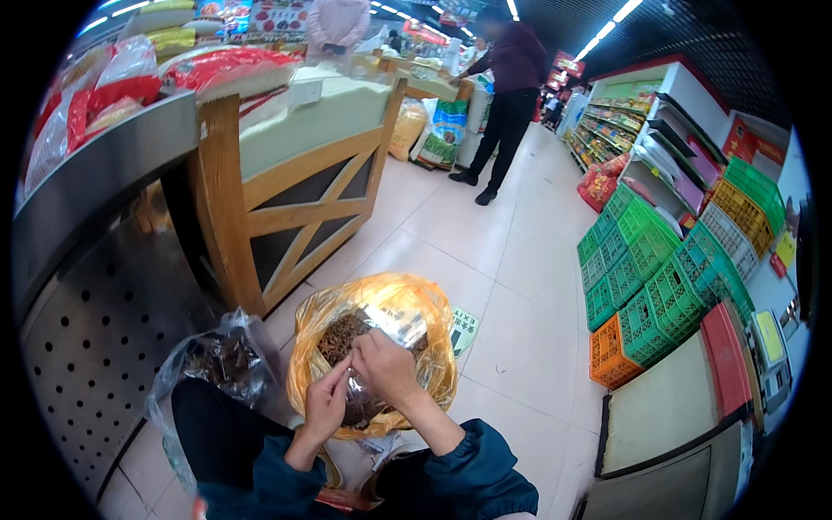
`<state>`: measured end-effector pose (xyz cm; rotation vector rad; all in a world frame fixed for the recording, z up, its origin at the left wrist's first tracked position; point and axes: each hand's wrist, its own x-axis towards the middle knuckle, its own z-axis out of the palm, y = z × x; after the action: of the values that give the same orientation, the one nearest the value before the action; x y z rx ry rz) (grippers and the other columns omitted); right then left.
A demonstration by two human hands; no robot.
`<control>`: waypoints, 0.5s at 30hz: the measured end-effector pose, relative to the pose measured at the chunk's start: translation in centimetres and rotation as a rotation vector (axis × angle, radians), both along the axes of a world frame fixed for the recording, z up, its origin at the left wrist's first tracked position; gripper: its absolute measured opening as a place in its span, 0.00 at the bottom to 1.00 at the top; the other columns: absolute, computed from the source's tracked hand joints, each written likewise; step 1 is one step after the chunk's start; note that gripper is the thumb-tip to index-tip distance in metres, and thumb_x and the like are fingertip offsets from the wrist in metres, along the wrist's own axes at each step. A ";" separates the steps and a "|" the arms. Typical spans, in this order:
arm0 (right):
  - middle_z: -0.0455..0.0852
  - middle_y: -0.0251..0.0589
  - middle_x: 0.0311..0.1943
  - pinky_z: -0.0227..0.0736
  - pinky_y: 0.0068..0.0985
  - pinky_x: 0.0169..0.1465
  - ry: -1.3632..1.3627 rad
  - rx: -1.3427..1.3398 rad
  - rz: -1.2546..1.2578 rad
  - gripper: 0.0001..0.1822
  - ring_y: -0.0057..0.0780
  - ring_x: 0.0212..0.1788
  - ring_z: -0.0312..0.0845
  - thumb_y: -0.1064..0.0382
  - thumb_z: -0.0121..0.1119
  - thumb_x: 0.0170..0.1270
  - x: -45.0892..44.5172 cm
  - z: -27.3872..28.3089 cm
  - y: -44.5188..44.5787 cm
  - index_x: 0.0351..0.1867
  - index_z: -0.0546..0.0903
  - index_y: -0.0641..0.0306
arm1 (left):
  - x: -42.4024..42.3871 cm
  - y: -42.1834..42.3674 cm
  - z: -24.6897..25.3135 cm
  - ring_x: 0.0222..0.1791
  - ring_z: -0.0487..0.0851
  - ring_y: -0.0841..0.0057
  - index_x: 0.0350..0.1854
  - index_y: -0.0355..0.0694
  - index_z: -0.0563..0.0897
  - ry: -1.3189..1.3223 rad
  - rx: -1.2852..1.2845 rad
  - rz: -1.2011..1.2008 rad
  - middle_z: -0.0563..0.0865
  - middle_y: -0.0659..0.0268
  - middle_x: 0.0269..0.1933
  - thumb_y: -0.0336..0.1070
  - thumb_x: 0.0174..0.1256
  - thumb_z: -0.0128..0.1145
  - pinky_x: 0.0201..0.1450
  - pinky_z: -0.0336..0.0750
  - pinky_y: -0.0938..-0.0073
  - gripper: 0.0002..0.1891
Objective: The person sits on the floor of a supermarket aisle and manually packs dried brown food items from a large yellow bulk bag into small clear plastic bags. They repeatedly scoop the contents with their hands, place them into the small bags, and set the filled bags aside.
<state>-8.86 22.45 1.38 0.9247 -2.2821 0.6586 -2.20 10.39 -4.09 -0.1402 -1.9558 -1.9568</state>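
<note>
My left hand (pixel 327 398) and my right hand (pixel 388 365) meet at the fingertips above an orange plastic bag (pixel 304 364). Both pinch what looks like the gathered top of a small clear plastic bag (pixel 357 389); the exact grip is hidden by my fingers. Brown, dried, crumbly food (pixel 338 338) fills part of the orange bag, which stands wide-mouthed on the floor before my knees. Shiny clear packaging with printing (pixel 398 322) lies inside it, beyond my right hand. To the left, a larger clear plastic bag (pixel 224 357) holds dark brown pieces.
A wood-framed rice bin (pixel 312 214) and a perforated metal panel (pixel 84 338) stand at left. Stacked plastic crates (pixel 656 305) line the right side, near a scale (pixel 770 351). Farther up the tiled aisle (pixel 520 260), a person (pixel 513 84) stands beside grain sacks (pixel 445 133).
</note>
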 end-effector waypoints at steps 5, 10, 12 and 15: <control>0.79 0.38 0.27 0.73 0.25 0.26 -0.285 -0.228 -0.087 0.04 0.31 0.24 0.80 0.63 0.60 0.59 -0.1 1.3 1.5 0.33 0.79 0.57 | 0.1 -0.7 -1.6 0.43 0.84 0.78 0.64 0.31 0.69 -0.094 0.105 -0.142 0.82 0.55 0.54 0.32 0.75 0.44 0.44 0.80 0.80 0.19; 0.79 0.36 0.28 0.74 0.25 0.26 -0.180 -0.117 0.039 0.07 0.32 0.25 0.80 0.61 0.64 0.57 1.8 1.0 1.2 0.35 0.80 0.56 | -0.1 -0.5 -1.3 0.48 0.81 0.79 0.63 0.31 0.71 -0.088 0.260 -0.143 0.81 0.58 0.55 0.30 0.74 0.44 0.46 0.78 0.81 0.18; 0.78 0.35 0.29 0.75 0.28 0.26 -0.149 -0.107 0.070 0.08 0.36 0.25 0.80 0.60 0.65 0.56 1.9 0.5 0.8 0.35 0.80 0.55 | -0.1 -0.4 -1.4 0.53 0.79 0.78 0.63 0.31 0.72 -0.088 0.214 -0.098 0.81 0.60 0.54 0.29 0.74 0.44 0.48 0.78 0.80 0.18; 0.78 0.35 0.28 0.74 0.28 0.26 -0.082 -0.094 0.054 0.07 0.37 0.25 0.79 0.60 0.65 0.56 1.5 -0.1 0.6 0.34 0.80 0.55 | 0.3 -0.7 -0.6 0.52 0.79 0.77 0.63 0.31 0.72 -0.144 0.316 -0.156 0.80 0.60 0.55 0.29 0.74 0.44 0.49 0.78 0.80 0.18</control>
<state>-7.32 23.04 1.31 0.9322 -2.2825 0.8343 -1.93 9.73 -4.65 -0.0711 -1.7346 -2.4104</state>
